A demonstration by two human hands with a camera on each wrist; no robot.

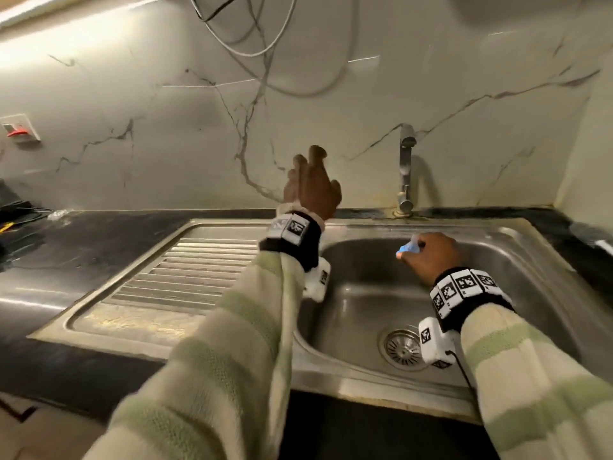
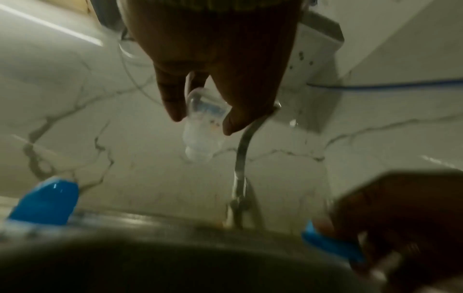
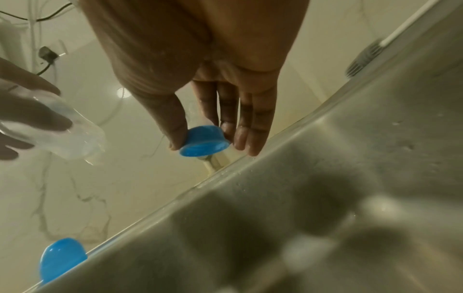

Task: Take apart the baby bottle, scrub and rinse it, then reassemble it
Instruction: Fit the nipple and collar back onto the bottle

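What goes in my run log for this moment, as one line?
left hand: holds clear bottle | right hand: pinches blue collar over sink | blue cap: on sink rim | tap: no water visible

bottle body [image 2: 203, 136]: clear, faint blue print | collar ring [image 3: 204, 143]: bright blue | cap [image 3: 61, 258]: glossy blue | sink [image 1: 414, 227]: grey steel | drainboard [image 1: 192, 267]: ribbed | surface [image 1: 83, 240]: black | backsplash [image 1: 166, 127]: cream marble, dark veins | sleeves [image 1: 238, 333]: cream, pale-green stripes | wristbands [image 1: 292, 240]: black, black-and-white checker tags
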